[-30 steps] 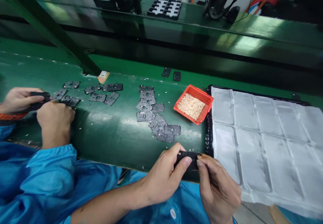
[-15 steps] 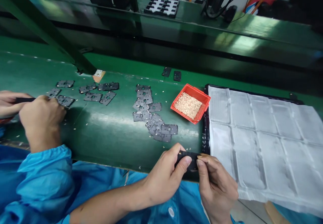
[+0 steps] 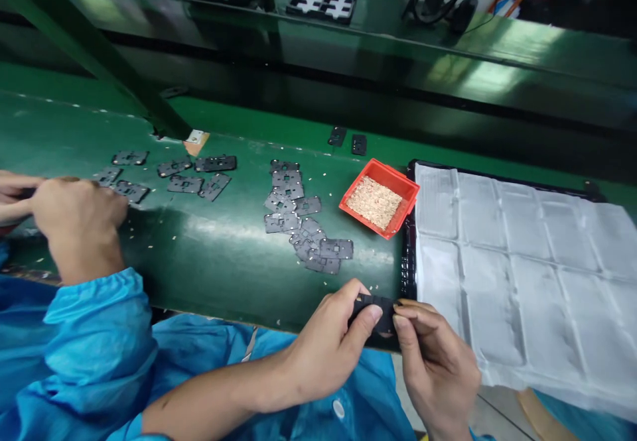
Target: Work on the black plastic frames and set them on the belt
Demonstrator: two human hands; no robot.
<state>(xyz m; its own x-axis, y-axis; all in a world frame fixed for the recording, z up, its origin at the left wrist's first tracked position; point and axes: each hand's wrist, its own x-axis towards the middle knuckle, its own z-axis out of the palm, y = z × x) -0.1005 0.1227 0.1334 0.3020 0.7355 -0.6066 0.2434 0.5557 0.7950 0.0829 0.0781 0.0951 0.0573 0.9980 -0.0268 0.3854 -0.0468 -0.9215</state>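
My left hand [image 3: 334, 345] grips a thin black plastic plate [image 3: 382, 314] over the table's near edge, its thumb pressed on the face. At the plate's right end, the thumb and forefinger of my right hand [image 3: 438, 355] are pinched together; whether a small piece is also between them is hidden. Beyond my hands, several similar dark plates [image 3: 336, 249] with square cut-outs lie in an overlapping row on the green table [image 3: 219, 262]. A red bin [image 3: 348, 210] stands to the right of that row, holding many tiny pale pieces [image 3: 374, 201].
A black tray [image 3: 409, 262] covered by a white sheet [image 3: 537, 275] lies to the right. At left, a co-worker's hands [image 3: 79, 219] hold a dark part near more plates [image 3: 185, 184]. A green post [image 3: 114, 83] slants down to the table. Two small dark parts [image 3: 359, 144] lie behind the bin.
The camera view has tilted slightly, so the table items sit a little higher. Both my hands keep the plate in nearly the same place. The co-worker's hands have moved slightly left.
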